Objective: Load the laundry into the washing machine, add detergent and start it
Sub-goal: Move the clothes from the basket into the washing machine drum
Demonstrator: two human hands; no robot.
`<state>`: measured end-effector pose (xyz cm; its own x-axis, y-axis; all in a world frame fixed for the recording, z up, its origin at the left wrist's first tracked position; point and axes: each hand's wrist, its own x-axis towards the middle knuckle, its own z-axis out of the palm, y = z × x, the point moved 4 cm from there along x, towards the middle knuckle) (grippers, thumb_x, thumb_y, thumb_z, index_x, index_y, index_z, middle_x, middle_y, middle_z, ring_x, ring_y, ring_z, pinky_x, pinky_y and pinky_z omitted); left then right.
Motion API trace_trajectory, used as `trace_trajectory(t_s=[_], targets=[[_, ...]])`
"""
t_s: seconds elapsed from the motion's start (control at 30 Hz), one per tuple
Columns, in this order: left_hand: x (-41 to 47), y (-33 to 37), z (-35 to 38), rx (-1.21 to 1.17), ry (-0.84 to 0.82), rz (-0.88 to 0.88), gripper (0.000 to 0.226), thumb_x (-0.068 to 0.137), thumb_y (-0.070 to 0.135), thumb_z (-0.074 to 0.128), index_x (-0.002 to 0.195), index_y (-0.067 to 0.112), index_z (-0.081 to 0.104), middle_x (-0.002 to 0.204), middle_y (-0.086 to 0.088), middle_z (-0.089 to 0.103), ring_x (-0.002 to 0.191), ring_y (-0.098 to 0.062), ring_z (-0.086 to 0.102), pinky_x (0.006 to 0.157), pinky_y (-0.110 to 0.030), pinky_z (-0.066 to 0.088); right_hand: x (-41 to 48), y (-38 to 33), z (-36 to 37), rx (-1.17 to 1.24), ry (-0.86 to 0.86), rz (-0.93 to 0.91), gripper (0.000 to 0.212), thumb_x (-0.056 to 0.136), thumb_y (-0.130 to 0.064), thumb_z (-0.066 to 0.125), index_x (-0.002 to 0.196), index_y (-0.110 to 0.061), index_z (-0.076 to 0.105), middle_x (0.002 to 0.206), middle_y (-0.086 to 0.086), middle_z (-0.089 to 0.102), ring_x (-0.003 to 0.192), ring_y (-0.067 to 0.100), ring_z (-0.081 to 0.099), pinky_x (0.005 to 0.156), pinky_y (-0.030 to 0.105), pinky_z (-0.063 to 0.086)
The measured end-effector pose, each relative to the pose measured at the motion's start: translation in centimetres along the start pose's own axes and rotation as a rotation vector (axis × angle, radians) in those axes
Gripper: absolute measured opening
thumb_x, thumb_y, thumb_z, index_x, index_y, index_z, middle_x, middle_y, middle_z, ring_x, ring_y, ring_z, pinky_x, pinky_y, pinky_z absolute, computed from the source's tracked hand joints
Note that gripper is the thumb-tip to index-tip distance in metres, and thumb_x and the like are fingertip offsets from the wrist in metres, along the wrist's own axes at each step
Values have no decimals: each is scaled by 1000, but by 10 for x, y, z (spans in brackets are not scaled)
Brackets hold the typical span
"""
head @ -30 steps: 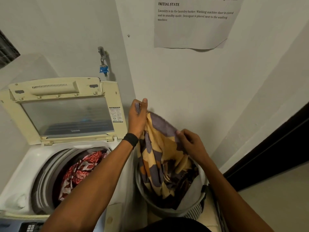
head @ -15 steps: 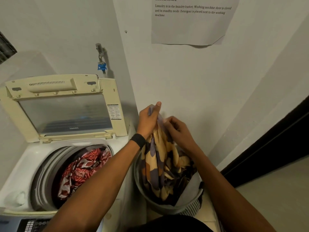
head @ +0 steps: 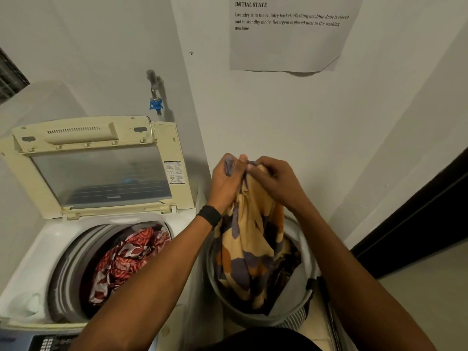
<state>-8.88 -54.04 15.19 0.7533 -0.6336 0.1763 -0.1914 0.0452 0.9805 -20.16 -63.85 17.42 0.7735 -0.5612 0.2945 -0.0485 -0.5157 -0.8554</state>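
Both hands up over the laundry basket (head: 255, 319), close together, almost touching; left hand (head: 225, 184) clenched on the top edge of a yellow, purple and orange patterned cloth (head: 253, 249), fingers curled round a bunched purple bit; right hand (head: 277, 182) pinching the same cloth just beside it, thumb and fingers curled on the fabric; black wristband (head: 209, 217) on the left wrist. Cloth hangs straight down from the hands, lower part in the basket with other dark laundry under it; the basket is grey and round, on the floor, just right of the washing machine (head: 33, 262).

Machine is a top loader, lid (head: 101, 173) raised and leaning back towards the wall; drum open, red and white patterned garment (head: 126, 259) lying inside it; control panel (head: 48, 343) at the bottom-left edge, buttons too small to read. Tap (head: 155, 97) with a blue fitting on the wall behind the lid; printed paper sheet (head: 291, 46) stuck to the wall above the hands, headed INITIAL STATE; dark doorway (head: 417, 224) at right.
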Motion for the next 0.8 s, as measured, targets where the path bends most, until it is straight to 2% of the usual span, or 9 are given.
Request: trace_trajectory(t_s=[0.07,0.1,0.2,0.37,0.5,0.6,0.67,0.73,0.8], targets=[[-1,4,7,25,26,19,36,100,37,64,78,13,48,74,-23,52,72,-31,57,69,-23,47,5,5,13,3,34,82,35,101,-38,61,78,-12,67,67,-2,63,63,3,54,63,20,42],[-1,6,6,24,66,28,34,100,30,66,77,11,48,71,-23,50,68,-27,57,67,-19,46,4,11,19,22,50,115,38,101,-39,60,79,-9,66,69,3,63,63,5,54,63,23,43],[5,7,-10,14,193,8,33,99,20,68,74,11,48,63,-2,47,58,-2,48,63,-13,43,-14,31,28,49,8,140,37,100,-42,60,81,-11,61,67,3,60,62,9,54,59,23,43],[20,3,-41,-1,253,11,30,94,16,73,76,14,49,67,-3,49,65,-14,54,66,-24,48,-47,68,29,-26,-156,216,39,105,-46,50,81,-17,62,67,2,59,61,15,59,61,32,48],[13,-3,-37,-23,233,4,16,93,3,67,93,9,53,81,-1,53,71,-7,55,71,-21,47,-39,47,1,91,80,138,36,108,-33,49,83,-9,58,67,-8,51,62,6,50,59,19,40],[4,-8,-17,-82,106,-9,8,100,16,63,107,12,62,98,-9,66,89,-19,65,82,-26,53,-15,14,-5,103,85,54,30,108,-30,50,83,-15,58,73,-7,56,68,7,53,63,17,42],[-1,-4,0,-88,-2,-52,27,106,33,54,115,11,66,107,-12,72,101,-22,70,90,-30,57,1,0,3,87,44,30,27,107,-29,52,84,-18,60,75,-8,60,70,5,57,65,14,44],[-2,-3,8,-82,-31,-93,44,105,45,49,113,6,68,103,-13,74,98,-21,72,89,-30,58,12,-5,12,87,41,43,28,106,-29,54,82,-18,63,76,-7,63,70,2,58,66,11,44],[4,-5,1,-51,49,-109,44,103,45,57,97,2,64,86,-13,66,82,-21,66,81,-34,55,16,-2,18,108,69,70,29,105,-30,55,80,-17,63,73,-7,63,68,1,57,66,12,43]])
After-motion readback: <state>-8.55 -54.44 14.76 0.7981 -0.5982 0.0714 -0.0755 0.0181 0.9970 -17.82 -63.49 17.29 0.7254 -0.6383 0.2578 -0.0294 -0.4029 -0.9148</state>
